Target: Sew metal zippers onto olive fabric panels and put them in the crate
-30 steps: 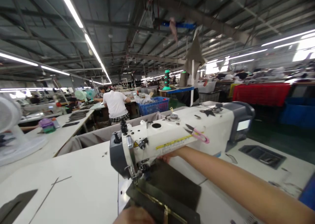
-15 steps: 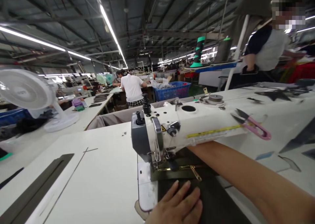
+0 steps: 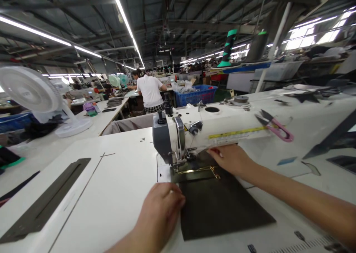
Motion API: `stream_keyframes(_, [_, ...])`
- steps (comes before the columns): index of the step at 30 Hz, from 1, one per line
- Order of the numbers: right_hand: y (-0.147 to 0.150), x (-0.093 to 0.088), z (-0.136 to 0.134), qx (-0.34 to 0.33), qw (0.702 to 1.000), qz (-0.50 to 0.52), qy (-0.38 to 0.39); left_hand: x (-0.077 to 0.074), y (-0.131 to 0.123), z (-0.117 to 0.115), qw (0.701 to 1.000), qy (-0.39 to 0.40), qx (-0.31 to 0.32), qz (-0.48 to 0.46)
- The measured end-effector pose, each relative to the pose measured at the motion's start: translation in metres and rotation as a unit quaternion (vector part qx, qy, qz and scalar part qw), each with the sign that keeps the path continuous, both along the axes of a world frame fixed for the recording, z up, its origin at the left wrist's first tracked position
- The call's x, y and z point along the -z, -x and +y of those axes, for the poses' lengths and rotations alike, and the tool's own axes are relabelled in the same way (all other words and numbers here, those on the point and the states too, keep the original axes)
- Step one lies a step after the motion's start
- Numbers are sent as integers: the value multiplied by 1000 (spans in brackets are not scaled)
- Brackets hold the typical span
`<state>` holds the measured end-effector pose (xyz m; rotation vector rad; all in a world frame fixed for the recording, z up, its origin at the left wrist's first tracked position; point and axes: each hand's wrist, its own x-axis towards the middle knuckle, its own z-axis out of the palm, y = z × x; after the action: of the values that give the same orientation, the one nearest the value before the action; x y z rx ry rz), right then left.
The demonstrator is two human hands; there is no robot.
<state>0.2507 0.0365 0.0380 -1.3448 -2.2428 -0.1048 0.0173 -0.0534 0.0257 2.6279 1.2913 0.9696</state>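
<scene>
A dark olive fabric piece (image 3: 222, 205) lies under the needle area of a white sewing machine (image 3: 183, 138). Across it runs a gold-toothed zipper (image 3: 194, 170), its gold pull (image 3: 215, 173) lying to the right of the presser foot. My left hand (image 3: 162, 208) is closed, with curled fingers pinching the fabric's left edge in front of the needle plate. Beneath the machine arm, my right hand (image 3: 229, 158) reaches in from the right, its fingers closed at the fabric's far side. Its fingertips are partly hidden.
Pink-handled thread snips (image 3: 278, 127) rest on the machine arm near a yellow measuring tape (image 3: 236, 133). Dark fabric strips (image 3: 50, 197) lie on the left of the table. A white fan (image 3: 36, 93) stands beyond, and a person in a white shirt (image 3: 150, 91) works farther back.
My left hand has gone from lying flat on the fabric to closing at its left edge. My right hand has come into sight beneath the arm. A person at the right has left view.
</scene>
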Motion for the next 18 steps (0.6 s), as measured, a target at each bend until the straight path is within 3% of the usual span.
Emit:
stream_keyframes(2, [10, 6, -22, -68, 998, 5, 4, 1, 12, 6, 998, -18, -62, 27])
stream_keyframes(5, [38, 21, -44, -160, 987, 10, -30, 9, 17, 20, 994, -30, -74, 74])
stream_keyframes(11, [67, 45, -38, -172, 985, -16, -11, 25, 10, 33, 995, -50, -43, 75])
stream_keyframes(18, [67, 40, -35, -167, 986, -22, -6, 26, 13, 35, 993, -73, -28, 83])
